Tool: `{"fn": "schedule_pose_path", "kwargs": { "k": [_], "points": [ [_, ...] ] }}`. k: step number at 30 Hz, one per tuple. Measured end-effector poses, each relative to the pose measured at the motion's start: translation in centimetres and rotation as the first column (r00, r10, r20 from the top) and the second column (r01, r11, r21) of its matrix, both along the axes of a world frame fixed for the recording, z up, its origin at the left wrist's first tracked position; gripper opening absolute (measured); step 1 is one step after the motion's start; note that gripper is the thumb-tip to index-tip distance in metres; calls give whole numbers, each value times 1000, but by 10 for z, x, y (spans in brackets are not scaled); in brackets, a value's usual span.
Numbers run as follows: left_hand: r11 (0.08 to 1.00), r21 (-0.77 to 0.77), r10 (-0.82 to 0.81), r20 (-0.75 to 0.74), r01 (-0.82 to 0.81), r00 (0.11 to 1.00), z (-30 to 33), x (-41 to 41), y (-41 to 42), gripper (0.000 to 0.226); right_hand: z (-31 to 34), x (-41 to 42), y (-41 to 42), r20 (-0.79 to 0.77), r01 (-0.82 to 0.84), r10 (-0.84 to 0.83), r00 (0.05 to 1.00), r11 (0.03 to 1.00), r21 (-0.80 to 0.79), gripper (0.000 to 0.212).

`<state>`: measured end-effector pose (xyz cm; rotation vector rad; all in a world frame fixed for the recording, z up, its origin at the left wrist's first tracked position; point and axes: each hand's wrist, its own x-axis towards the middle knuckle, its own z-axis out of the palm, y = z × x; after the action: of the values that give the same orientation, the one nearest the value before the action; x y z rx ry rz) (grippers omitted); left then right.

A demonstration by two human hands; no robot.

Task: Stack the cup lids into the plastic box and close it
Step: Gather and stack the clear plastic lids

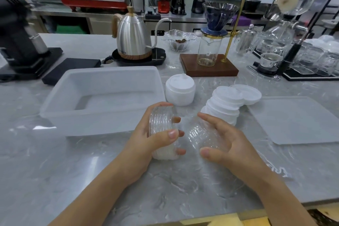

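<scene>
In the head view, the left hand [156, 134] grips a nested stack of clear lids [162, 130] on edge, and the right hand [220, 139] curls round a second clear stack [200, 134] just beside it. Beyond the left grip the plastic box [102, 97] looks empty — nothing seems packed yet. White lids [225, 104] wait beyond the right hand, the box lid [297, 121] further right — closing looks far off.

Black grinder [16, 29] at 10 o'clock cut off by left edge. Glassware rack [315, 60] at 2 o'clock runs past right edge, blurred. Clear lid stack [203, 134] under right hand [225, 143]: count indistinct, far side hidden by fingers [211, 119]. Both forearms cut off at 6 o'clock.
</scene>
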<state>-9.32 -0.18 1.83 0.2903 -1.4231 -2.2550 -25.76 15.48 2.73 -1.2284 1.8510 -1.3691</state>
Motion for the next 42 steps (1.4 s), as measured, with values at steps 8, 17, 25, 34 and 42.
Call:
{"fn": "schedule_pose_path", "kwargs": {
  "k": [8, 17, 25, 34, 42],
  "points": [
    [994, -89, 61, 24, -59, 998, -1, -2, 1, 71, 18, 11, -5, -550, 70, 20, 835, 987, 143, 97],
    [967, -229, 139, 89, -116, 986, -2, -1, 5, 67, 37, 29, -19, -756, 4, 193, 625, 968, 251, 114],
    [971, -201, 151, 91, -130, 984, -2, -2, 6, 63, 37, 25, -12, -564, -116, 204, 801, 975, 187, 117],
    [986, -110, 130, 16, -127, 991, 1, -3, 9, 63, 25, 49, -21, -106, 84, -121, 987, 949, -303, 56],
    [968, -185, 175, 7, -171, 984, 0, -2, 11, 62, 11, 71, -35, 4, 178, -190, 982, 910, -375, 42]
  ]
}}
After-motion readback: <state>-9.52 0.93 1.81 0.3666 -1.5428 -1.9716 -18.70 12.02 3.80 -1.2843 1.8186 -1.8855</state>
